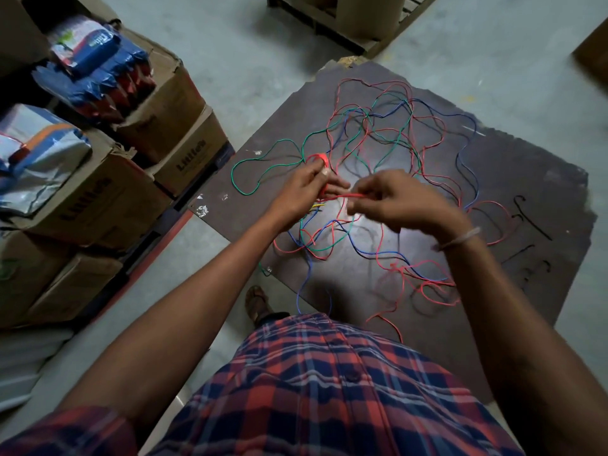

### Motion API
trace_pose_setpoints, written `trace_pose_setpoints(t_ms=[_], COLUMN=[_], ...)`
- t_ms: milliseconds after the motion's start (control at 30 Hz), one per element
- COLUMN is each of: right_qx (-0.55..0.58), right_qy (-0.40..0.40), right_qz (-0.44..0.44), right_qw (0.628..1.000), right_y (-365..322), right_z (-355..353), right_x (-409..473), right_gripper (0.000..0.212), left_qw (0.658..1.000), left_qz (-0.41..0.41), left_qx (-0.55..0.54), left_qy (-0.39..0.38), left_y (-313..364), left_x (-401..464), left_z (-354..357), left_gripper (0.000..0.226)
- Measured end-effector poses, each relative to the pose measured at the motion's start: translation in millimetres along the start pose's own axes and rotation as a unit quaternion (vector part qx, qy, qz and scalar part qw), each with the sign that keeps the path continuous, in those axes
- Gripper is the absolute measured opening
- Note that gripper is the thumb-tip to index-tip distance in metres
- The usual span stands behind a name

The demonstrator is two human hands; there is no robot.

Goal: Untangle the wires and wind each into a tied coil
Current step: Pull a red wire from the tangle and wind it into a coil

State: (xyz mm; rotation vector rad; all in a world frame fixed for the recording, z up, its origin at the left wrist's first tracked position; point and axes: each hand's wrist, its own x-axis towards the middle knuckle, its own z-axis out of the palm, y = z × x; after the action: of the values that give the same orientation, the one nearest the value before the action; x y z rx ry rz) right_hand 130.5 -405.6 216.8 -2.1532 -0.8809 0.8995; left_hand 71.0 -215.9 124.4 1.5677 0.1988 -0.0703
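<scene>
Overhead, both hands meet above a dark board (543, 192) that lies on the grey floor (263, 60). Across the board spreads a tangle of wires (388, 133): red, green, blue and black strands looping over one another, with a green loop (243, 172) trailing off toward the left edge and red strands (434, 287) bunched near the person's body. The left hand (309, 189) has its fingers curled around a small red wire coil (320, 159), whose top loop shows above the knuckles. The right hand (401, 202) pinches a straight run of red wire (353, 195) that stretches between the two hands; its fingers are closed on the strand. A pale band (460, 238) sits on the right wrist. Short yellow wire ends (317, 205) show just under the left hand. Stacked cardboard boxes (158, 126) stand to the left of the board, with blue packets (95, 67) piled on top. A plaid shirt (329, 390) fills the bottom of the view, and a sandalled foot (258, 302) rests on the floor beside the board's near corner.
</scene>
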Motion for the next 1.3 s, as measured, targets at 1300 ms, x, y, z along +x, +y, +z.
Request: trace_pose_setpoints(t_ms=[1300], right_qx=[0.272], right_qy=[0.082], right_qz=[0.050], right_qw=[0.957], right_y=[43], right_z=[-1], right_x=[47], right_gripper=[0.044], left_qw=[0.958], left_qz=[0.023], left_qx=[0.285], left_qy=[0.014], left_y=[-6], left_x=[13], left_z=[-30], left_gripper=[0.029])
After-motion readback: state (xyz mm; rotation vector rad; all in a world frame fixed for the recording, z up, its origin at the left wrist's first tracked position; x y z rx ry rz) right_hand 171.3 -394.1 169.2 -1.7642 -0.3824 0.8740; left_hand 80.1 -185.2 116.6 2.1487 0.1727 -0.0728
